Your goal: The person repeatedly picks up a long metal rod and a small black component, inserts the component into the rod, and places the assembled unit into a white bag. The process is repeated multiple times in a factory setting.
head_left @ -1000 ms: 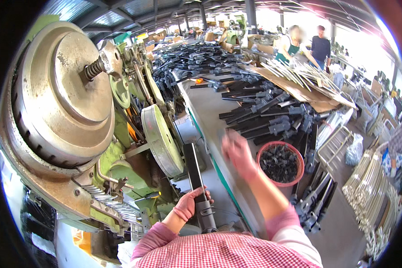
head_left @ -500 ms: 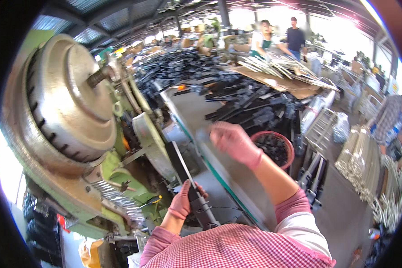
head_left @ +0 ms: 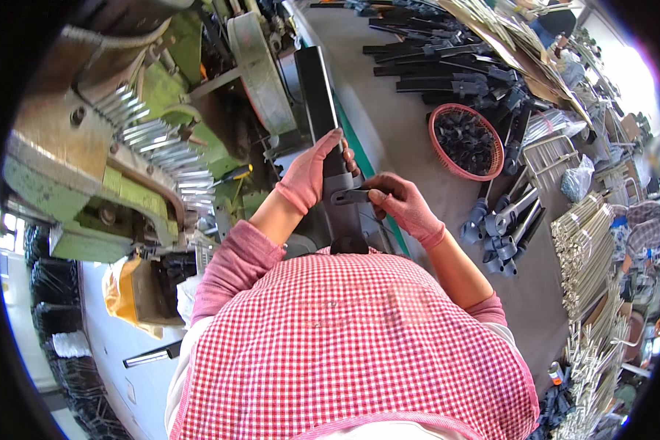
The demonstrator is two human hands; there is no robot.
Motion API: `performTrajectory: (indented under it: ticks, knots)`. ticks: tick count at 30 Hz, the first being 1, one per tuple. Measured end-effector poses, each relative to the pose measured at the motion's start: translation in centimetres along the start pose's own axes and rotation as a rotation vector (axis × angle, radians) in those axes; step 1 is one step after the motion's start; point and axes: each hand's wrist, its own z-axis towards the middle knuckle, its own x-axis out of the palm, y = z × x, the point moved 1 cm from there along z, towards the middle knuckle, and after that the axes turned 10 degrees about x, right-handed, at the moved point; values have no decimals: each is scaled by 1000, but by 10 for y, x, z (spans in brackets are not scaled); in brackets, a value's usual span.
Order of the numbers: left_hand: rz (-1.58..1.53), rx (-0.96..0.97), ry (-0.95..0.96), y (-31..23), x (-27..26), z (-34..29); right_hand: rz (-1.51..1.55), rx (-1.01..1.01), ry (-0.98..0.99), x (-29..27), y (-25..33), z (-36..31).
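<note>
Head view, looking straight down over a red-checked apron: the left hand (head_left: 309, 174), in a pink glove, is clenched round a long dark flat bar (head_left: 323, 110) that runs from the centre of the frame up toward the top. Just right of centre the right hand (head_left: 403, 205), also gloved, pinches a small dark metal bracket (head_left: 350, 196) between thumb and fingers and holds it against the bar's lower stretch. Both grips are closed on their pieces, and the bracket touches the bar.

Risk from here, as I judge it: the bar's far end sits close to the green press machine (head_left: 117, 183) and its big wheel (head_left: 260, 70) at upper left, so a slip of the left grip could swing it into moving parts. The bracket is held only by a fingertip pinch, so it may twist off line or drop. Gloved fingers lie right at the joint, where they could get nipped.

The grey tabletop (head_left: 411, 139) fills the upper right, strewn with dark handles (head_left: 447, 70). A red basket (head_left: 468, 141) of small black parts stands on it. Bundles of pale metal rods (head_left: 587, 242) lie at right. It is a crowded, daylit workshop.
</note>
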Motion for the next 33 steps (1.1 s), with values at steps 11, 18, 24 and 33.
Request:
performTrajectory:
  ticks: [11, 18, 24, 33]
  knots:
    - [-133, 104, -402, 5, -34, -33, -449, -5, -291, 61, -13, 3]
    - [-180, 335, -711, 11, -67, -83, -915, 52, -101, 108, -14, 17]
    - [-149, 625, -690, 3, -91, -178, -527, 185, 282, 164, -26, 67]
    - [244, 1003, -899, -24, -136, -253, -172, 478, 548, 266, -12, 144]
